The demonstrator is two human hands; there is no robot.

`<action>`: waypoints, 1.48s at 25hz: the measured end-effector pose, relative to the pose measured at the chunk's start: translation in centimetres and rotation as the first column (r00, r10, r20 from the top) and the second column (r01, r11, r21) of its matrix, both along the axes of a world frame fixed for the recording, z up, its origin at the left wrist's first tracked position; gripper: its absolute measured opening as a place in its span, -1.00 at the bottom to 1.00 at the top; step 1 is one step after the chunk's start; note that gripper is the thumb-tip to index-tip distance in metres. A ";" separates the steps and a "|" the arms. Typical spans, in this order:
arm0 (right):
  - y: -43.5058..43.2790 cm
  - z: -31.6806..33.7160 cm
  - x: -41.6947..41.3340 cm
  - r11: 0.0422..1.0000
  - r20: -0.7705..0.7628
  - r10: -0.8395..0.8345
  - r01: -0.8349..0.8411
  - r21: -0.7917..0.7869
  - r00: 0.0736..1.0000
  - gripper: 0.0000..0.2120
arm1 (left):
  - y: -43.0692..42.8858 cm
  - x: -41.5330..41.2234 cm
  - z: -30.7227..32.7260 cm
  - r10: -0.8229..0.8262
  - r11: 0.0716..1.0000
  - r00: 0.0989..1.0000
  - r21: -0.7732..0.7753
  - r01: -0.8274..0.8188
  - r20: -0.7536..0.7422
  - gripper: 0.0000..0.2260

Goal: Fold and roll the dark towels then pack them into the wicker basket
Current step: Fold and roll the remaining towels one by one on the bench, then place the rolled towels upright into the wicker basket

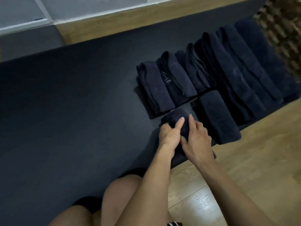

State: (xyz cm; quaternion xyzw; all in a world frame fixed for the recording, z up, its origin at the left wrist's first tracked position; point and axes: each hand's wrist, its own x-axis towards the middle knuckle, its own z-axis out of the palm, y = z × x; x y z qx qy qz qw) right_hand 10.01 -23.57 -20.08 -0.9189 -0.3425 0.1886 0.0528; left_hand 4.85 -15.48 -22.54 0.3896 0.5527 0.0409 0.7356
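Past knees (120,193), left hand (169,133) and right hand (197,141) apparently clamp fingers (193,122) on rolled towel (176,115).

left hand (169,133) | right hand (197,141) | both grip rolled towel (175,115) (on dark mat (65,111))

**Soft cloth, dull mat, sheen on the wood**

The rolled towel (175,117) you are working is dark terry cloth, matt and softly napped. So are the folded towels (228,75), and one of them carries a pale stitched mark (167,78). Under them you have a dark mat (65,111), smooth and dull, possibly foam or rubber. The floor (244,168) is light wood-grain plank with a glossy patch of reflected light. The wicker basket (281,30), blurred here, looks coarse and woven.
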 end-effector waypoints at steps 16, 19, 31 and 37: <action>0.4 -4.8 1.4 0.995 0.269 -0.026 0.000 0.098 0.963 -0.26 | -0.1 2.1 -1.0 0.114 0.968 0.968 0.243 -0.057 -0.224 -0.66; 0.5 -4.6 1.6 0.997 0.255 -0.007 -0.014 0.078 0.967 -0.24 | 0.0 2.5 -0.7 0.115 0.975 0.966 0.214 -0.065 -0.232 -0.68; -1.6 5.7 5.7 0.993 -0.400 0.068 -0.100 -0.060 0.914 -0.29 | -1.2 4.7 3.4 -0.153 0.952 0.800 0.132 0.277 -0.580 -0.45; -4.5 14.0 11.3 0.994 -0.461 -0.050 0.087 0.059 0.886 -0.51 | -3.2 3.9 11.9 -0.156 0.903 0.708 0.191 0.386 -0.689 -0.68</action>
